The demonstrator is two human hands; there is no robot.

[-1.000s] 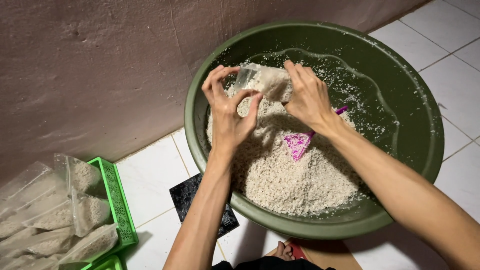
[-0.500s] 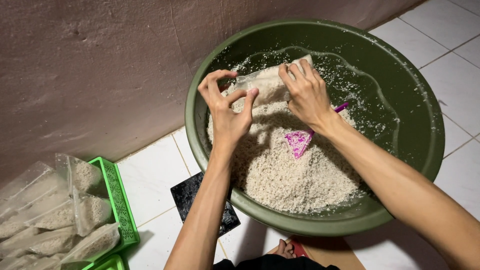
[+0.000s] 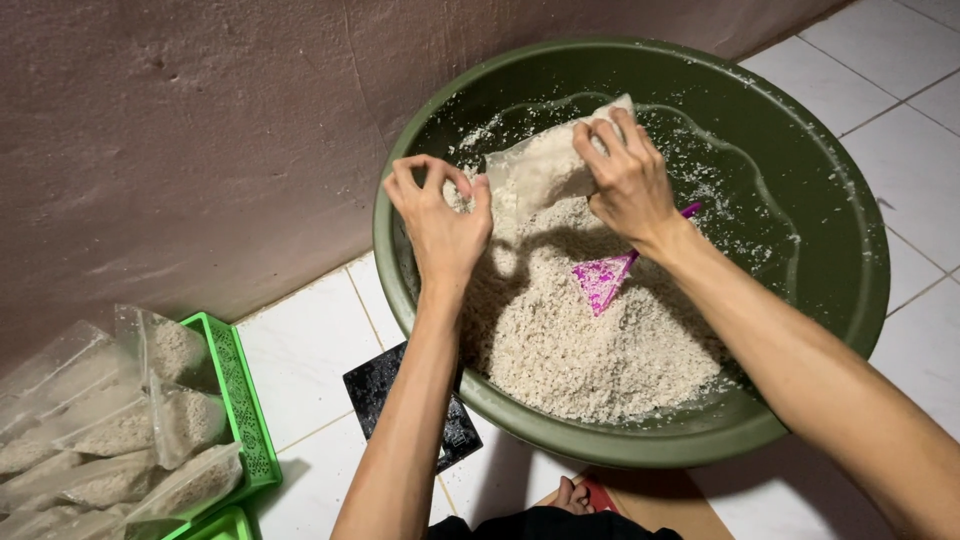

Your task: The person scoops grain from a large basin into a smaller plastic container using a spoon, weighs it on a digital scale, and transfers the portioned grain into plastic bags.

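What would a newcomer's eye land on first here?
The big green basin heaped with pale grain fills the centre, and both hands, left hand and right hand, pinch a filled clear bag above it. A pink scoop lies in the heap. Filled bags pile in a green basket lower left.

Behind the hands stands a rough plaster wall [image 3: 200,130] of a dull brown-pink colour, with small bumps and pale scratches on it. It meets the floor in a slanted line that runs from lower left to upper right. The floor [image 3: 300,350] is made of white square tiles with thin grey joints between them; more of these tiles [image 3: 900,90] show to the right of the right hand, near the upper corner. The light is soft and rather dim and comes from above, so dark shadows lie on the tiles below the left hand.
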